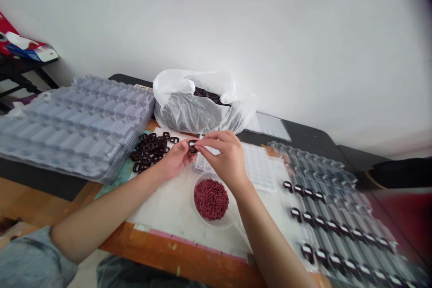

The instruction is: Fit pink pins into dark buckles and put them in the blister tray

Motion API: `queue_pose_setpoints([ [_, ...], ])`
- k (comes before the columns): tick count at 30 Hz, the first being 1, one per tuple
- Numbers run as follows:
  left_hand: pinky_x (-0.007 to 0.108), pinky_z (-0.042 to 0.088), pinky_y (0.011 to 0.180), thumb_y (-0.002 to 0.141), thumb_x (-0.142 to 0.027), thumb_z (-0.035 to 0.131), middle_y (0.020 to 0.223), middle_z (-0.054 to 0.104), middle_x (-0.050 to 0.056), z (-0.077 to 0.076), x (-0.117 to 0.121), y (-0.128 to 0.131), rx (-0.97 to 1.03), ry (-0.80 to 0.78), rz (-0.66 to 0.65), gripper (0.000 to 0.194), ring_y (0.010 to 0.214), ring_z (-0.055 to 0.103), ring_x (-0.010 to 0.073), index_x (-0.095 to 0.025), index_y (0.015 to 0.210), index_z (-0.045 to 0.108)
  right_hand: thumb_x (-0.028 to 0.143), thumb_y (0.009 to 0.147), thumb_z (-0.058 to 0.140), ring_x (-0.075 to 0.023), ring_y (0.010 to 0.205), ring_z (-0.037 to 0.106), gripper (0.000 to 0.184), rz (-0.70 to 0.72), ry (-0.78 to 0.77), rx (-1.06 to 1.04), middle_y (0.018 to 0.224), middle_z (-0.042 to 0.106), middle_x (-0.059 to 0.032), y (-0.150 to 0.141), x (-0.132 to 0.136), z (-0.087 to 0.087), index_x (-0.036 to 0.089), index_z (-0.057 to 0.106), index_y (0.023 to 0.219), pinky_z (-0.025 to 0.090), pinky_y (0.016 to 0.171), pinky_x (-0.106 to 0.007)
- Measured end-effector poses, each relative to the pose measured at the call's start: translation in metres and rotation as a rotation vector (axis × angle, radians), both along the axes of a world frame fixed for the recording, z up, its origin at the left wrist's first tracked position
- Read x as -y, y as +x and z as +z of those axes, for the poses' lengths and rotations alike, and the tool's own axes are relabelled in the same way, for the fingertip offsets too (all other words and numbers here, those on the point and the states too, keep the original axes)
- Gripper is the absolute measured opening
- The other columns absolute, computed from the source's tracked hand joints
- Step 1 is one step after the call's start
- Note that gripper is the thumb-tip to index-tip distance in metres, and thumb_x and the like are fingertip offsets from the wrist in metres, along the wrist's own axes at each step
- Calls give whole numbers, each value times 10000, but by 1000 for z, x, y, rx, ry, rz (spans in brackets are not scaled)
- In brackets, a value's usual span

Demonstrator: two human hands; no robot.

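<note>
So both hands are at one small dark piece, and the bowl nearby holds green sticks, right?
Not quite: in the head view the sticks in the bowl are dark red. The left hand and right hand are indeed at one small dark piece.

The left hand (177, 160) and right hand (225, 157) pinch a black frame-shaped piece (192, 146) above a table (151, 247), a bowl (227, 222) of dark-red rods (211, 199) toward its near edge, a translucent plastic bag (192, 110) toward the far edge.

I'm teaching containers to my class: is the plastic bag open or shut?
Open: the bag's top gapes, and dark pieces show inside.
</note>
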State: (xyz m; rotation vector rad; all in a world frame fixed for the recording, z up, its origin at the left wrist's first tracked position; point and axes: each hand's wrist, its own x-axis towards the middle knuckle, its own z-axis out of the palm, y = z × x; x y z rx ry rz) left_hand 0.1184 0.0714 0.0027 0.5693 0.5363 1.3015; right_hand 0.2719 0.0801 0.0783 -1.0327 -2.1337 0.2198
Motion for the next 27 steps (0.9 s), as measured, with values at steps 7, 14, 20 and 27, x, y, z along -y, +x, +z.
queue_pose_setpoints([
  [7,206,416,530,516,-541,867,681,610,1,0,1,-1,-31,8,-21,547,559,491,73,-128,843,720,290,883,674,-182,895,579,111,6,52,47,970,723,-4,1,0,-4,305,780,851,436,831,-330],
  [14,195,430,526,489,-504,886,688,642,6,-1,-1,-2,-28,-39,33,568,579,541,79,-114,866,715,281,940,584,-194,958,560,192,28,195,205,1024,724,0,4,-2,-1,323,767,898,395,886,-352],
  [20,194,444,511,463,-517,891,674,656,13,-2,-4,-4,-29,-39,49,571,555,558,83,-115,821,702,223,920,554,-207,992,544,231,72,219,221,1073,712,-6,8,-3,3,311,745,1016,383,927,-372],
  [27,187,489,586,468,-472,909,721,681,19,-2,-3,-6,-14,-44,61,571,605,599,87,-117,871,715,244,925,536,-197,1010,553,242,130,147,203,1096,705,-18,6,-1,4,284,747,1035,384,946,-362],
])
